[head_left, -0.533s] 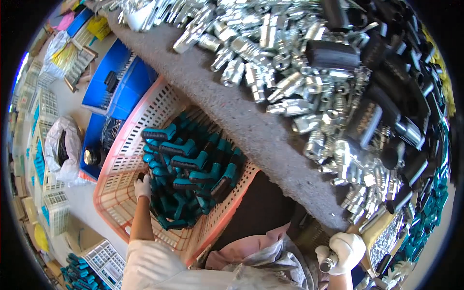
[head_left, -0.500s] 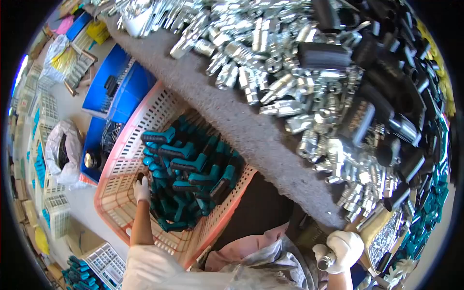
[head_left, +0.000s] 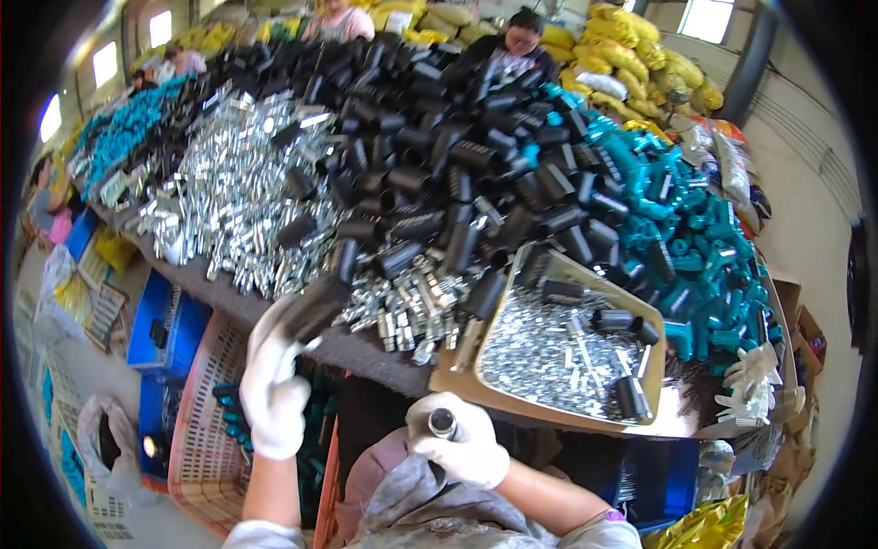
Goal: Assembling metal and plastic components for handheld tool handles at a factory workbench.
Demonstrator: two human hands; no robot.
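My left hand (head_left: 274, 393), in a white glove, is up at the table's front edge. Its fingers and thumb are closed on a black plastic sleeve (head_left: 316, 307), smeared by motion. Lower and nearer my body, my gloved right hand (head_left: 471, 446) is wrapped round a metal cylinder (head_left: 443, 422); only its hollow round end shows. Before my hands lies a heap of shiny metal fittings (head_left: 247, 201), with a pile of black sleeves (head_left: 412, 180) behind and to the right. A tray (head_left: 660, 384) of small metal pieces sits in front on the right.
A pink-rimmed basket (head_left: 206, 439) with teal-and-black handles (head_left: 315, 412) stands below left, beside blue bins (head_left: 160, 320). Teal parts (head_left: 695, 238) are heaped on the right, near white gloves (head_left: 752, 380). Another person (head_left: 512, 55) sits across the table; yellow sacks (head_left: 631, 55) are stacked behind.
My view has lifted from the basket to the whole table. My left hand has come up out of the basket and now holds a black sleeve. My right hand still grips the metal cylinder.
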